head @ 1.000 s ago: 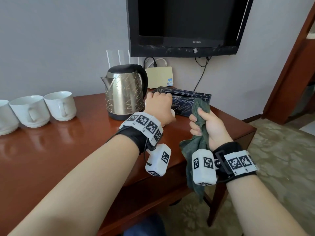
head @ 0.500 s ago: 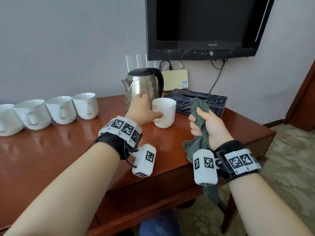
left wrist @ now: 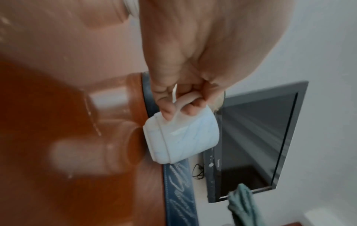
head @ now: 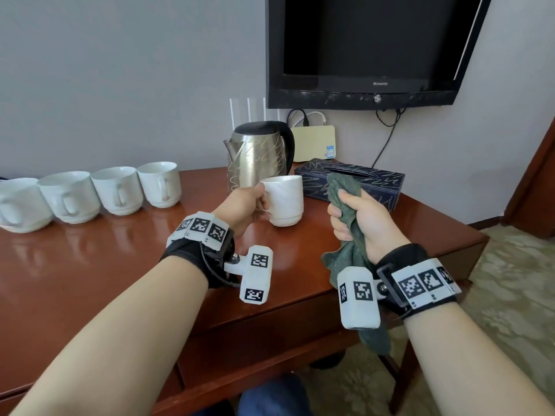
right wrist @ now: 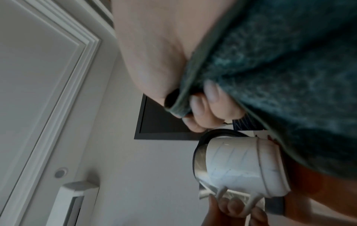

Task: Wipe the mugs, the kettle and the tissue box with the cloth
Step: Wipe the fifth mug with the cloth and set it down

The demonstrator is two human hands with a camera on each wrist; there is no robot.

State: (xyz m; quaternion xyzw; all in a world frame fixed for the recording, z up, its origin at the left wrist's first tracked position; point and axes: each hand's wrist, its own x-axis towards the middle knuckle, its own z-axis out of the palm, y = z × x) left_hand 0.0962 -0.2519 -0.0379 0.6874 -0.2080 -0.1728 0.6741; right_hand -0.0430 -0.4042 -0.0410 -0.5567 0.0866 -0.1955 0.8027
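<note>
My left hand (head: 253, 205) grips the handle of a white mug (head: 285, 201), held upright just above the brown table (head: 90, 265); the left wrist view shows my fingers curled through the handle of that mug (left wrist: 181, 134). To its right, my right hand (head: 357, 217) clutches a bunched dark green cloth (head: 345, 187) that hangs down past my wrist; the cloth (right wrist: 280, 68) fills the right wrist view, apart from the mug (right wrist: 243, 166). Behind stand the steel kettle (head: 259, 156) and the dark blue tissue box (head: 354, 181). Several white mugs (head: 117, 190) line the table's left.
A black television (head: 369, 46) hangs on the wall above the table, with cables and a cream router box (head: 313, 142) below it. The table's right edge drops to patterned carpet (head: 510, 295). A brown door frame (head: 537, 181) stands at far right.
My left hand has taken the white mug by its handle and lifted it off the table toward me. The right hand still holds the cloth. My head view has shifted left.
</note>
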